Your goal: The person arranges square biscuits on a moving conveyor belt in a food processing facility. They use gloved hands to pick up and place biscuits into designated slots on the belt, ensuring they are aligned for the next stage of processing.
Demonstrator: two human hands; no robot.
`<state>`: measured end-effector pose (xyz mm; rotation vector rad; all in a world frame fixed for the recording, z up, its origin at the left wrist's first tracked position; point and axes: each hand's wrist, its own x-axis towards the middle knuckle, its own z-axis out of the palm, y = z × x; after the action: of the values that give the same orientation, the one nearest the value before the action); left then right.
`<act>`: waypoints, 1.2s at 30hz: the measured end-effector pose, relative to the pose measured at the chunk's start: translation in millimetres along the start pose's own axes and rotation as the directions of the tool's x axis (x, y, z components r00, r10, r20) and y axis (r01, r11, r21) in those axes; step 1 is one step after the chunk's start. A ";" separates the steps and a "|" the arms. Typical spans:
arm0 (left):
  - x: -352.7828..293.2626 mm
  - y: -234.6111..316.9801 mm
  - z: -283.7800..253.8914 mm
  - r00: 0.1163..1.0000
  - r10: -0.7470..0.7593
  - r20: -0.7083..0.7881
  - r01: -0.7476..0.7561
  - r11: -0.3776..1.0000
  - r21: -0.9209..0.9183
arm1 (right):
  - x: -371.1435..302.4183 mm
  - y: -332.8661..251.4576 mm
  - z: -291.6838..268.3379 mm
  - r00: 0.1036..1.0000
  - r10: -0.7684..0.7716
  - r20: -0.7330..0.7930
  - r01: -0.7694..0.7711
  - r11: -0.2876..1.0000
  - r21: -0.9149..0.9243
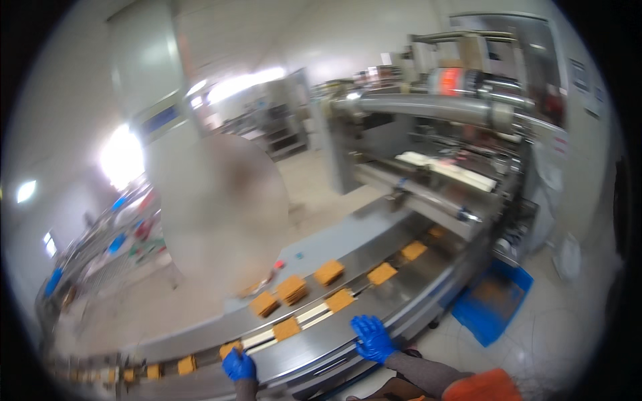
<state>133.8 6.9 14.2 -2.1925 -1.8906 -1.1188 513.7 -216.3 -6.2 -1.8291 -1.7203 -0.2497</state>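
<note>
My left hand (239, 367), in a blue glove, has its fingers curled against a golden-brown square biscuit stack (231, 347) on the conveyor. My right hand (372, 339), also blue-gloved, lies with its fingers spread over the near metal rail, holding nothing. Further biscuit stacks sit along the lane, among them a stack (286, 328) between my hands and another stack (340, 300) farther up. Several smaller stacks trail off to the lower left. On the ledge beyond the lane stand three piles, the middle pile (291, 290) being the largest.
A packing machine with a large metal roller (428, 107) stands over the conveyor at the right. A blue crate (491, 301) rests on the floor beside it. Across the line is a blurred pale shape (207, 227), perhaps a person. A cluttered work surface (127, 267) spreads at the left.
</note>
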 end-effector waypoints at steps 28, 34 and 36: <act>-2.2 28.2 -48.5 0.960 0.265 0.091 -0.278 0.939 0.201 | -4.2 0.6 23.2 1.000 -0.002 -0.008 0.002 1.000 0.013; 14.9 -10.1 -27.1 0.981 0.183 0.069 -0.170 0.971 -0.167 | 0.8 -3.7 16.3 1.000 -0.004 0.002 0.004 1.000 0.022; 3.8 -12.2 -16.7 0.990 -0.140 -0.005 0.133 0.930 0.344 | 1.3 -4.4 13.4 1.000 -0.018 -0.014 0.018 0.999 0.029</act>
<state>115.1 5.5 23.6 -1.9147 -2.0865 -0.7110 506.1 -208.1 -14.9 -1.7875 -1.7226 -0.2431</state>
